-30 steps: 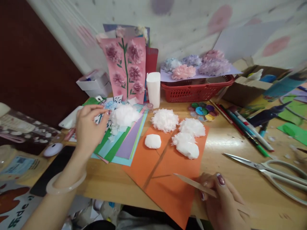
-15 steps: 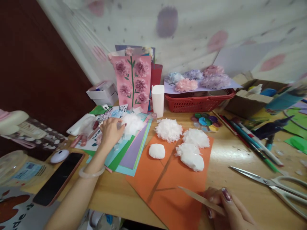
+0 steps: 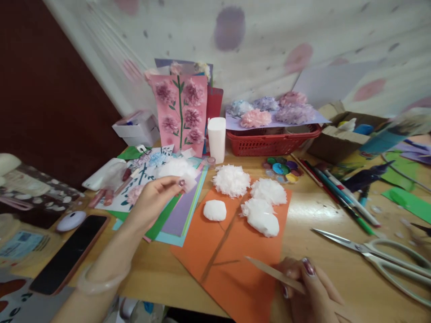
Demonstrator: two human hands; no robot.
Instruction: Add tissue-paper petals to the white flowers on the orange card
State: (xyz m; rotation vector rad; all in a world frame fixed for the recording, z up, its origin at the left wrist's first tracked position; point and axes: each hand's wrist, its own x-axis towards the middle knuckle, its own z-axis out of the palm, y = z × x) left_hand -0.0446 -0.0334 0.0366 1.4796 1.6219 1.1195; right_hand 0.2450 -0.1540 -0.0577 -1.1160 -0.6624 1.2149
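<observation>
My left hand (image 3: 158, 197) pinches a small piece of thin white tissue paper (image 3: 190, 183) between thumb and fingers. Behind it a loose pile of white tissue (image 3: 173, 167) lies on coloured paper sheets (image 3: 182, 215). In my right hand (image 3: 303, 287) is a thin pointed wooden stick (image 3: 266, 269), its tip over an orange sheet (image 3: 242, 287). A brown stem with branches is drawn on that sheet. Fluffy white tissue flowers (image 3: 231, 181) sit at its upper part, one with a smooth white pad (image 3: 266, 224) against it. Another white pad (image 3: 214, 210) lies to the left.
Open scissors (image 3: 363, 249) lie at the right, below several pens (image 3: 353, 197). A red basket (image 3: 272, 142) stands at the back with a flower-covered sheet on top. A white container (image 3: 216, 139), paint pots (image 3: 283, 169) and a pink flower card (image 3: 180, 112) are also there. A phone (image 3: 70, 253) lies front left.
My left hand has come away from the tissue pile toward me and right, now with a piece of tissue in its fingers. The right hand keeps holding the stick; the view has shifted slightly.
</observation>
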